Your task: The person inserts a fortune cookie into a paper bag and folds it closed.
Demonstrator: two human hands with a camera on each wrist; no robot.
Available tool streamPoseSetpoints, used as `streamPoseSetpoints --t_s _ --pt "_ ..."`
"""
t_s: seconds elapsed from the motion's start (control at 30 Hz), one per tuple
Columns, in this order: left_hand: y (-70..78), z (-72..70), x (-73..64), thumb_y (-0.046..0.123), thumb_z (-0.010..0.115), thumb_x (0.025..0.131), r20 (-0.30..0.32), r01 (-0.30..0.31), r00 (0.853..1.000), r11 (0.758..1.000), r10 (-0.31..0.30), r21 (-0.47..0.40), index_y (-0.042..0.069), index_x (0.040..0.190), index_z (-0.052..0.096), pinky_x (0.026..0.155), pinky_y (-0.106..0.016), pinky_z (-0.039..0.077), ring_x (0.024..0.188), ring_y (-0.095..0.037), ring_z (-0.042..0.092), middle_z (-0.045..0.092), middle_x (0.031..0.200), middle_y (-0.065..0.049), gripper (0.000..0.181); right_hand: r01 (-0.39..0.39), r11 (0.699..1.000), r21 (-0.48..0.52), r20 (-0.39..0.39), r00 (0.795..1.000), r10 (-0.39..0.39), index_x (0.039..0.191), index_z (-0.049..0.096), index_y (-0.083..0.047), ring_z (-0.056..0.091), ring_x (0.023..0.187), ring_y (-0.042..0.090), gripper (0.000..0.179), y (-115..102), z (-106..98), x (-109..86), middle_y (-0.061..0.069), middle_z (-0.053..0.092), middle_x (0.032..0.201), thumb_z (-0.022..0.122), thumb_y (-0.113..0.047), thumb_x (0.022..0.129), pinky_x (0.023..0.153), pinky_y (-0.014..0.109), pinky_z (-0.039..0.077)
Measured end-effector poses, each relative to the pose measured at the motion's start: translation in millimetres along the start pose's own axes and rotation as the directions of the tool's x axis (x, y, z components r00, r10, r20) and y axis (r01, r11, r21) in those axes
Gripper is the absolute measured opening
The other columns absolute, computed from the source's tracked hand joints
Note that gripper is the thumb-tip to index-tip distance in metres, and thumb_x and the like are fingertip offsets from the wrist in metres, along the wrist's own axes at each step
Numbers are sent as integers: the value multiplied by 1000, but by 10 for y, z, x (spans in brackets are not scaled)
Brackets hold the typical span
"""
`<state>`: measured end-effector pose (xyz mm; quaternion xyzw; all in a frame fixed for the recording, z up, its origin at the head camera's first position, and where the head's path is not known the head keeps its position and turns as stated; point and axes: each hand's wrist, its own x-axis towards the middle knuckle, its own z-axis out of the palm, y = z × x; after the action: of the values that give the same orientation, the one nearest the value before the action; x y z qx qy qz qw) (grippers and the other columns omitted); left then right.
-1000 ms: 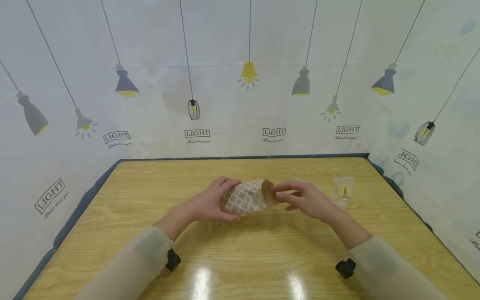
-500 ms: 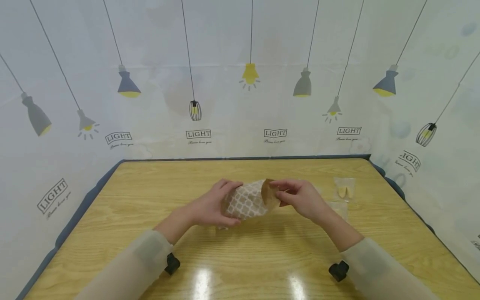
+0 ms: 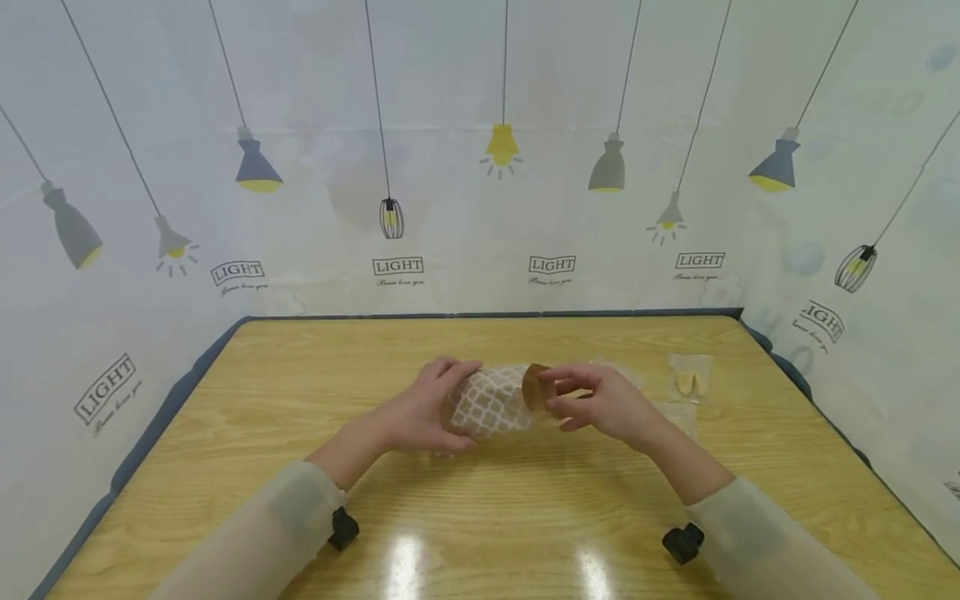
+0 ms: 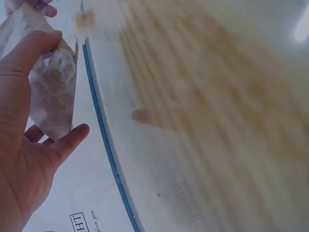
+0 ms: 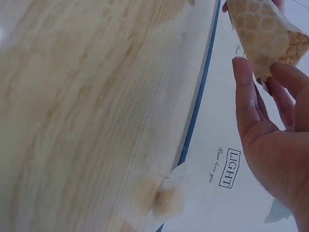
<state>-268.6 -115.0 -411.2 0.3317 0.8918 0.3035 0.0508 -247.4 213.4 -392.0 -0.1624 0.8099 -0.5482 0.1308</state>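
A tan paper bag (image 3: 491, 402) with a white lattice print lies sideways between the two hands, its brown inside showing at the mouth on the right. My left hand (image 3: 427, 408) grips the bag's closed end, thumb on the near side and fingers over the far side. At the mouth, the fingertips of my right hand (image 3: 603, 400) touch the rim, with a gap between thumb and index finger. In the right wrist view, the bag (image 5: 260, 31) has its edge right at the index fingertip. The bag's contents are hidden.
A clear packet (image 3: 690, 379) holding a tan folded piece, like a fortune cookie, lies at the right rear of the wooden table (image 3: 480, 517). Another clear packet (image 3: 678, 415) lies nearer, partly behind the right wrist. A printed cloth wall (image 3: 457, 183) encloses the back and sides.
Half a second ago the right fingers pinched the bag's rim; now they are spread apart at the mouth. The left hand keeps its grip on the bag, nearly still.
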Motion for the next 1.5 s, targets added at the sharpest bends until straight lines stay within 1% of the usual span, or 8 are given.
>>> streamPoseSetpoints --t_s 0.13,0.4,0.73,0.93,1.07,1.23,1.43,1.5 --pt "-16 -2 -5 26 98 80 -11 -8 1000 1000 8 -3 16 170 36 121 -56 53 137 -32 49 42 154 -16 110 -29 1000 -4 6 1000 29 150 65 -1 79 104 30 45 29 18 0 30 65 139 70 -10 107 91 43 72" --pt "-35 -6 -8 25 98 81 -17 -19 1000 1000 19 -5 16 171 35 120 -56 53 135 -31 49 44 151 -16 110 14 1000 -8 -92 996 -15 141 71 1 77 102 27 36 12 31 23 22 77 126 71 -8 106 93 43 71" --pt "-72 -22 -30 25 99 80 -32 -27 999 999 26 -43 17 171 37 117 -54 55 129 -27 53 49 146 -13 110 17 1000 5 -72 997 -17 145 68 1 78 96 15 38 44 -18 9 25 73 134 70 -8 107 95 47 70" --pt "-90 -19 -29 27 99 80 -60 -38 998 997 34 -62 16 169 40 118 -55 56 129 -27 56 51 145 -11 107 20 1000 3 -60 998 -20 147 67 0 79 103 24 41 14 -63 -35 26 73 135 70 -11 108 94 43 71" --pt "-97 -32 -49 27 99 81 -66 -37 997 997 32 -73 15 168 42 117 -55 57 127 -27 56 52 144 -12 105 21 999 -39 -56 998 -23 151 65 -5 78 110 26 46 39 -187 -115 27 71 140 71 -20 109 90 38 71" --pt "-110 -59 -84 29 98 83 -71 -36 997 998 32 -56 14 168 42 115 -55 59 126 -27 57 53 144 -14 103 11 998 -61 -75 997 -16 151 64 -5 76 109 16 49 154 -455 -278 27 67 146 72 -26 108 89 36 70" --pt "-101 -93 -115 28 98 83 -69 -23 997 997 19 -69 13 168 41 116 -54 59 129 -28 57 52 148 -15 103 -38 991 -132 -124 992 21 150 64 -2 74 106 13 52 321 -831 -531 -1 77 128 72 -30 108 87 38 70" --pt "-98 -98 -116 27 98 83 -73 -25 997 997 21 -67 13 168 41 116 -54 59 129 -29 57 52 148 -16 103 -57 985 -163 -137 990 35 150 65 -3 73 106 13 51 390 -952 -613 -4 76 127 72 -31 108 84 37 70"
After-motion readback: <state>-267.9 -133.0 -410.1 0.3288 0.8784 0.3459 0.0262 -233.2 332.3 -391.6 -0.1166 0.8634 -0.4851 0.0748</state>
